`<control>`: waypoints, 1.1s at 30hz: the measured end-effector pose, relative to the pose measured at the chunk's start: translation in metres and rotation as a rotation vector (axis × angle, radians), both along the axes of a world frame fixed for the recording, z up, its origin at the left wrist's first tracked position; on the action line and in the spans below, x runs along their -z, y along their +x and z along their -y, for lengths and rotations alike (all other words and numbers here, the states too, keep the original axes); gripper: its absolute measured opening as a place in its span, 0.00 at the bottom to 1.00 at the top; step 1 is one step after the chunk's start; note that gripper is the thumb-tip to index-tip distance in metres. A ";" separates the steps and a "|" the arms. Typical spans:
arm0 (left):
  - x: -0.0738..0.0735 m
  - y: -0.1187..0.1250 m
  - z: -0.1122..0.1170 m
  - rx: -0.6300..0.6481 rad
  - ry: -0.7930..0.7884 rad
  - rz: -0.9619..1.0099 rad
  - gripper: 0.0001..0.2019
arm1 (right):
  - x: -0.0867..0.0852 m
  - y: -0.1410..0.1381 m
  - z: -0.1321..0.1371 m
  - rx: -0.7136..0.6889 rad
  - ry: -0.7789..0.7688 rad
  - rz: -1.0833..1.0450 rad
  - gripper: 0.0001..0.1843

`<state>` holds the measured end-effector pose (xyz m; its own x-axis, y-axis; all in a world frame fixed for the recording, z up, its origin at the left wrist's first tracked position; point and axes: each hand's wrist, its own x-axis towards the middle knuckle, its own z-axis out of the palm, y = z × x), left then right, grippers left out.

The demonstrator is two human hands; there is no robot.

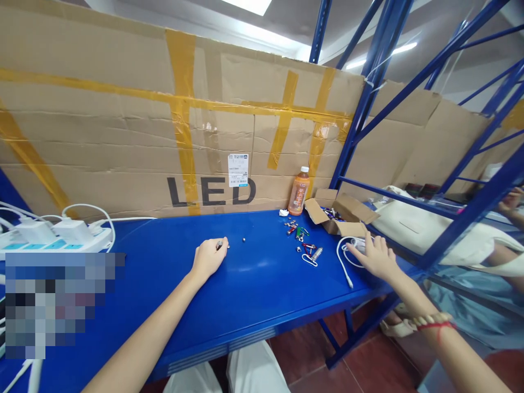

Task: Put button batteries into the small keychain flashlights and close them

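Observation:
My left hand (pixel 210 256) rests on the blue table, its fingers closed around a small dark and silvery piece that is mostly hidden. A tiny round metal piece (pixel 244 240) lies a little to the right of that hand. My right hand (pixel 377 255) is open with fingers spread, over or touching a coiled white cable (pixel 346 267) at the table's right side. Between the hands lie a silvery cylinder (pixel 316 253), a white-looking carabiner (pixel 309 260), and several small red, green and metal pieces (pixel 300 233).
An open cardboard box (pixel 355 228) holds small coloured pieces. Beside it stands an orange drink bottle (pixel 298 191) near crumpled white paper (pixel 284 213). A power strip (pixel 98 238) with white chargers is at left. Cardboard (pixel 123 147) walls the back; blue rack posts (pixel 360 120) rise at right, with another person beyond.

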<state>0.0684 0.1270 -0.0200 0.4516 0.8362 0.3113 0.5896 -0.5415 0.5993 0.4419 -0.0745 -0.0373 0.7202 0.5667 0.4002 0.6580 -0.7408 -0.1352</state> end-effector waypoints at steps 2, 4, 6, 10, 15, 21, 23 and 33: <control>0.001 0.000 -0.001 0.013 -0.007 0.029 0.21 | -0.015 -0.024 -0.001 -0.084 0.006 0.109 0.36; 0.003 0.000 -0.004 0.028 -0.030 0.078 0.20 | -0.033 -0.053 -0.012 -0.300 0.053 0.163 0.28; 0.005 0.000 -0.007 0.031 -0.054 0.123 0.19 | -0.051 -0.086 -0.032 -0.609 0.073 0.065 0.20; 0.010 0.000 -0.014 -0.049 -0.042 0.171 0.15 | -0.064 -0.159 -0.094 -1.081 0.013 -0.206 0.11; 0.010 -0.003 -0.018 -0.121 0.012 0.155 0.11 | -0.045 -0.223 -0.164 -1.234 -0.210 -0.159 0.14; 0.004 -0.004 -0.020 -0.084 0.113 0.013 0.11 | -0.033 -0.233 -0.187 -1.138 -0.186 -0.094 0.07; 0.003 -0.001 -0.023 -0.039 0.151 -0.035 0.11 | -0.032 -0.231 -0.185 -1.100 -0.167 -0.098 0.07; 0.008 0.008 -0.032 0.062 0.319 -0.181 0.08 | -0.020 -0.229 -0.181 -0.963 -0.035 -0.219 0.09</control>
<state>0.0765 0.1585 -0.0282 0.5703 0.6794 0.4618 0.6307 -0.7223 0.2837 0.2127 0.1061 -0.0169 0.0013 0.9585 0.2852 0.9448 0.0923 -0.3143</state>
